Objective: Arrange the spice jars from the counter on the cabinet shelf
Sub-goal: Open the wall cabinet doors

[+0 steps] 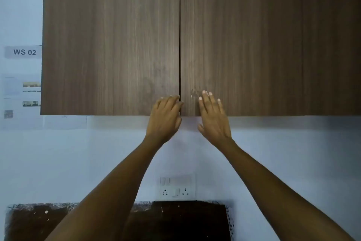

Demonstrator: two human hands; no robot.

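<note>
A brown wood wall cabinet fills the upper view, with both doors closed: the left door [109,41] and the right door [273,41] meet at a centre seam. My left hand [166,117] is at the lower inner corner of the left door, its fingers curled at the seam edge. My right hand [214,117] lies with straight fingers against the bottom of the right door. No spice jars are in view, and the shelf is hidden behind the doors.
A white wall runs below the cabinet with a switch and socket plate [177,188]. A dark speckled counter [35,221] shows at the bottom. A "WS 02" label [24,52] and papers hang on the wall at left.
</note>
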